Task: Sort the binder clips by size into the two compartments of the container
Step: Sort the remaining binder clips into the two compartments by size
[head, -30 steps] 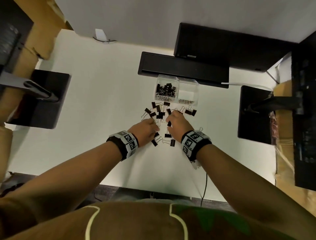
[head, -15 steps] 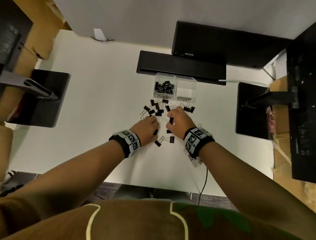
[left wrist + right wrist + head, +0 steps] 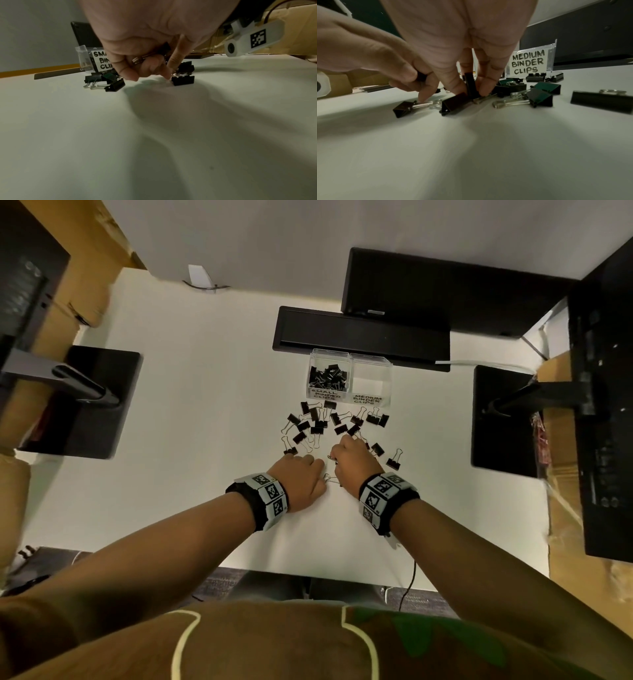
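Note:
A clear two-compartment container (image 3: 349,356) stands at the back. Its left compartment, labelled small binder clips (image 3: 327,376), holds several; the medium compartment (image 3: 371,381) looks empty. Black binder clips (image 3: 318,422) lie scattered in front of it. My left hand (image 3: 301,477) is curled round clips in its palm (image 3: 137,60), and its index fingertip touches a clip on the table (image 3: 182,80). My right hand (image 3: 352,460) pinches an upright black clip (image 3: 471,86) between its fingers, and thumb and forefinger hold another (image 3: 421,77). Two more clips (image 3: 455,103) lie just under it.
A black bar (image 3: 359,337) and a monitor (image 3: 428,289) stand behind the container. Black stand bases sit at the left (image 3: 78,402) and right (image 3: 503,419). Cardboard boxes (image 3: 561,474) flank the white table (image 3: 188,405). More clips (image 3: 392,462) lie right of my right hand.
The clips that lay between my wrists are gone from the table; only wire handles show between the hands. Both hands have closed in together at the near edge of the pile.

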### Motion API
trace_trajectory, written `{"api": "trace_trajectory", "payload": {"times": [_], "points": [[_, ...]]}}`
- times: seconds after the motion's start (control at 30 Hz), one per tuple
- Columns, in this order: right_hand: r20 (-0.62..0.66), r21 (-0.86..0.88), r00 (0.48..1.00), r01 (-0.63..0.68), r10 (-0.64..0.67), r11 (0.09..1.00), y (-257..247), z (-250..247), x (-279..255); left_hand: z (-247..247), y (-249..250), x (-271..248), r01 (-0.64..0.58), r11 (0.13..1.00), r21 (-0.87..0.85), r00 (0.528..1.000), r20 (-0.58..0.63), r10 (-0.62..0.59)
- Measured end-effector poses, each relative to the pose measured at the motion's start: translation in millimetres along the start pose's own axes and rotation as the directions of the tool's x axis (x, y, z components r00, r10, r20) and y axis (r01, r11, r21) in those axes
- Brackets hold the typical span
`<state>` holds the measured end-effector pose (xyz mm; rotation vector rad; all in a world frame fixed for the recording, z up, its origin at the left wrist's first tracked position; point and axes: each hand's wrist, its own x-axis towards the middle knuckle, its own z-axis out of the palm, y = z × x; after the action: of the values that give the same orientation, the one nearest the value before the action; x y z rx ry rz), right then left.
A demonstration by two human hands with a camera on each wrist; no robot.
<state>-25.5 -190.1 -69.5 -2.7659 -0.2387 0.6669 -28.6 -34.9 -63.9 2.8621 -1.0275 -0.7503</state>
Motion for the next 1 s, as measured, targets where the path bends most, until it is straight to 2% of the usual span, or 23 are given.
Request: {"api": "trace_trajectory", "payload": {"times": [0.1, 0.17, 0.3, 0.4, 0.47, 0.63, 0.73, 0.8, 0.93, 1.0], "points": [[0.011, 0.01, 1.0, 0.01, -0.01, 1.0, 1, -2, 4, 3, 2, 0, 0.0, 1.0, 0.006, 0.999, 0.047, -0.001], [-0.022, 0.078, 1.0, -0.002, 0.004, 0.997, 4, -6, 5, 4, 1, 2, -0.017, 0.999, 0.033, 0.998, 0.065, 0.014], [-0.16, 0.309, 0.979, -0.074, 0.128, 0.948, 14, -23, 5, 4, 0, 3, -0.032, 0.999, -0.015, 0.999, 0.038, 0.032], [-0.228, 0.503, 0.943, -0.101, 0.244, 0.859, 24, -44, 9, 5, -1, 1, -0.025, 0.996, -0.089, 0.999, 0.017, 0.027], [-0.268, 0.564, 0.916, -0.101, 0.298, 0.819, 30, -63, 16, 5, 0, 0, -0.008, 0.994, -0.113, 1.0, 0.017, 0.01], [-0.336, 0.611, 0.862, -0.109, 0.381, 0.784, 40, -111, 44, 6, -2, 3, -0.01, 0.999, -0.049, 0.999, 0.03, 0.012], [-0.346, 0.591, 0.851, -0.129, 0.396, 0.796, 44, -123, 62, 4, -4, 4, -0.009, 0.999, -0.044, 0.999, 0.033, 0.011], [-0.336, 0.543, 0.86, -0.157, 0.385, 0.825, 45, -122, 71, 3, -4, 5, 0.004, 0.997, -0.082, 1.0, 0.025, -0.001], [-0.262, 0.4, 0.913, -0.192, 0.313, 0.896, 44, -112, 78, -7, -5, 7, 0.054, 0.968, -0.246, 0.998, -0.018, -0.061], [-0.251, 0.404, 0.92, -0.184, 0.302, 0.896, 45, -108, 77, -18, -5, 12, 0.074, 0.943, -0.325, 0.994, -0.049, -0.095]]}}
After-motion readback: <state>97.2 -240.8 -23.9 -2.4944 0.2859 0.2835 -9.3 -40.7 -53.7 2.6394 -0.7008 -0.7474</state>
